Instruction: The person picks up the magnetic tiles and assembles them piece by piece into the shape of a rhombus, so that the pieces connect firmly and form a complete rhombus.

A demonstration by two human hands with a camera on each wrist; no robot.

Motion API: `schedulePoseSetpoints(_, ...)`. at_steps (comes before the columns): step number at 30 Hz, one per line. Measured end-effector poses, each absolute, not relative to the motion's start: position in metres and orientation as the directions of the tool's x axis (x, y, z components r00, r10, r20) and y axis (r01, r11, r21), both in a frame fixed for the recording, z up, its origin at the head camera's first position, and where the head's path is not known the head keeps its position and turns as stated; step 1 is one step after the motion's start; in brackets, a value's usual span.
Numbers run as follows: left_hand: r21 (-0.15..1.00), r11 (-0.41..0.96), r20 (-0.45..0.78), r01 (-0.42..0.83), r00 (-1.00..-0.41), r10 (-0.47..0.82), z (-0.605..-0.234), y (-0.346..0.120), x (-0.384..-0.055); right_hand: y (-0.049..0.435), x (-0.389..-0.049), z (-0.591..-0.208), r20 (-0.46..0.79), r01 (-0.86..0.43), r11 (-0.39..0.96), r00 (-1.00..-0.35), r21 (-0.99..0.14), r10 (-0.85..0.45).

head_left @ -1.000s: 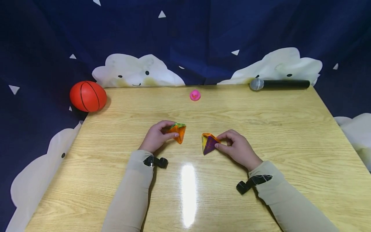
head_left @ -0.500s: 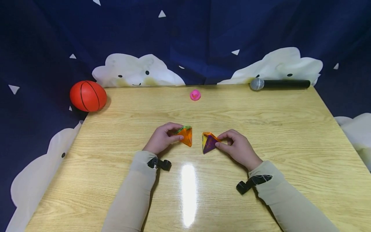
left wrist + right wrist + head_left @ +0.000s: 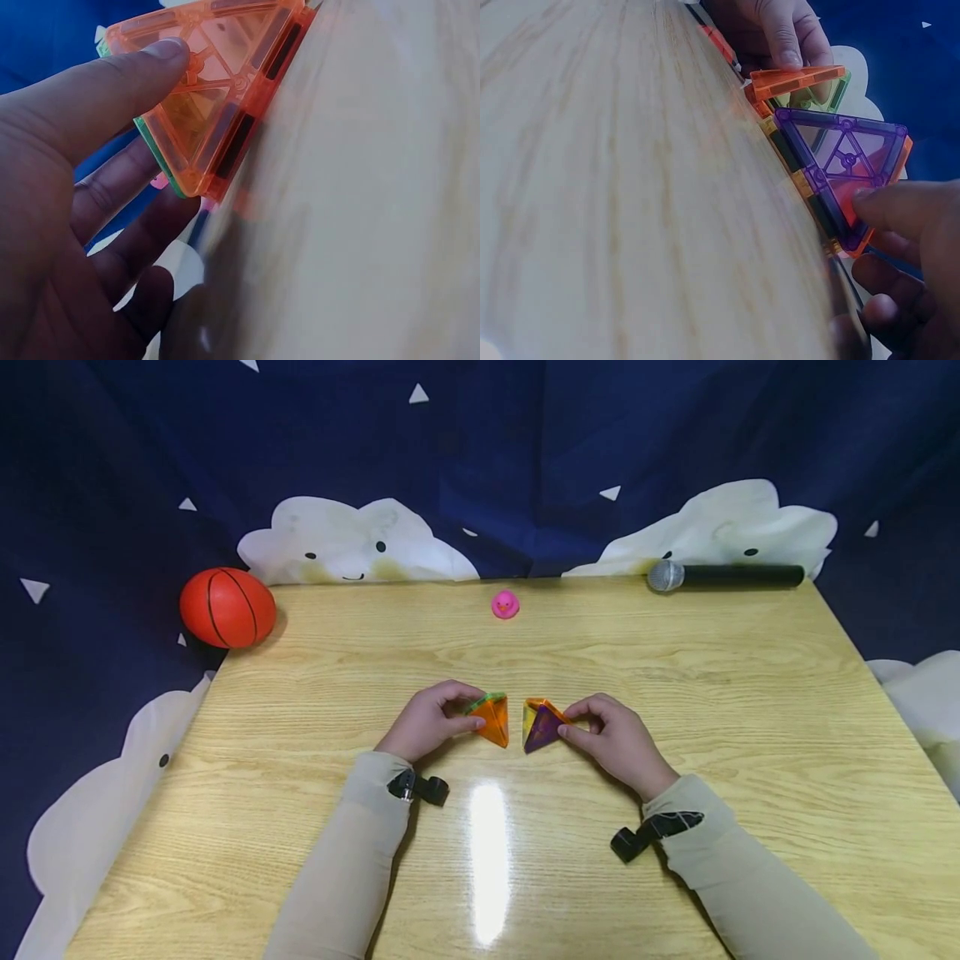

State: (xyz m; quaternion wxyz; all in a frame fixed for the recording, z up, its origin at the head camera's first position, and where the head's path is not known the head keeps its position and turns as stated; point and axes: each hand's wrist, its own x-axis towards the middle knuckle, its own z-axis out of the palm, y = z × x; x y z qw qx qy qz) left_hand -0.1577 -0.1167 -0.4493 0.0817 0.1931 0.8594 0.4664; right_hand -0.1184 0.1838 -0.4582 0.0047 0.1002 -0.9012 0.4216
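Observation:
My left hand point(image 3: 433, 720) pinches a small pyramid of orange and green magnetic tiles point(image 3: 492, 722), thumb on an orange face. In the left wrist view its orange triangle point(image 3: 214, 82) shows magnets along the edge, with the fingers behind the green side. My right hand point(image 3: 618, 745) pinches a second pyramid of magnetic tiles point(image 3: 543, 727), purple, orange and yellow. The right wrist view has the thumb on its purple triangle point(image 3: 846, 154). In the head view the two pyramids face each other across a narrow gap, low over the table's middle.
A red ball point(image 3: 228, 608) sits at the table's back left corner. The pink rubber duck point(image 3: 505, 605) stands at the back centre, and a black microphone point(image 3: 723, 577) lies along the back right edge. Behind the wooden table point(image 3: 675, 643) hangs a dark blue cloud-print cloth point(image 3: 495, 452).
My left hand has moved right and slightly toward me with the orange and green pyramid, narrowing the gap. The right hand and its purple pyramid have hardly moved.

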Motion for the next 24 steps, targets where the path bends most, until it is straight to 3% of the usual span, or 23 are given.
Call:
schedulePoseSetpoints(17, 0.832, 0.473, 0.047, 0.288, -0.888, 0.457, -0.449, -0.106, -0.154, 0.185, -0.119, -0.458, 0.088, -0.179, 0.627, -0.981, -0.758, -0.174)
schedulePoseSetpoints(24, 0.806, 0.546, -0.043, 0.23, -0.896, 0.441, -0.448, -0.113, -0.157, 0.185, -0.118, -0.457, 0.076, -0.169, 0.623, -0.982, -0.764, -0.173)
